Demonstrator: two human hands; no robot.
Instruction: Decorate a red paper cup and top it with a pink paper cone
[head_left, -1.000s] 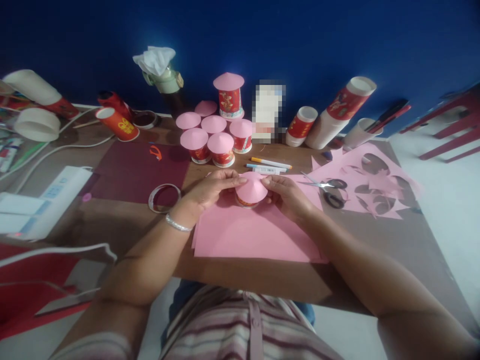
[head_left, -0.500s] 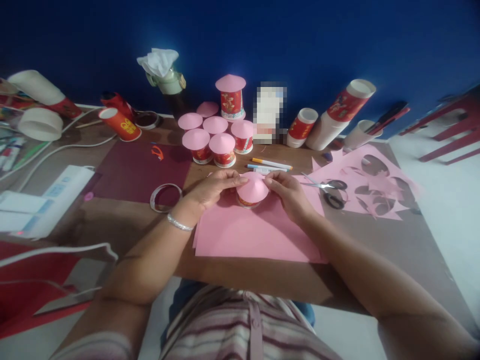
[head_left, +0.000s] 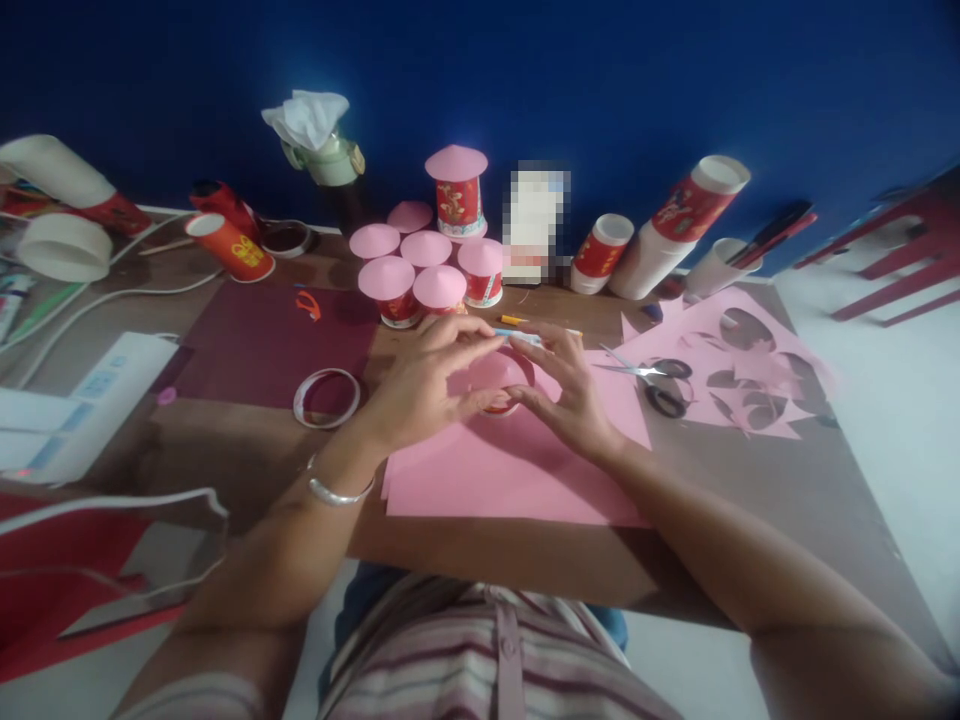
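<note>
A pink paper cone (head_left: 492,369) sits on a short red printed paper cup (head_left: 500,408), over a stack of pink paper sheets (head_left: 517,480). My left hand (head_left: 420,390) curves around the cone's left side, thumb at the near rim. Around the right side is my right hand (head_left: 571,400), its thumb also at the near rim and its fingers reaching over the far side. Both hands partly cover the cone and cup. Just beyond the fingers lie a blue marker (head_left: 516,336) and a yellow-capped marker (head_left: 513,319), partly hidden.
Several cone-topped cups (head_left: 385,280) stand at the back. Scissors (head_left: 645,371) and cut pink scraps (head_left: 750,400) lie right, below stacked cups (head_left: 694,215). A tape roll (head_left: 327,398), a red cup (head_left: 231,247), cables and a white power strip (head_left: 97,410) are left.
My hands have gone from pinching the cone's two sides to curving around it, thumbs now at its near edge. My fingers now cover part of the markers. The view has shifted slightly.
</note>
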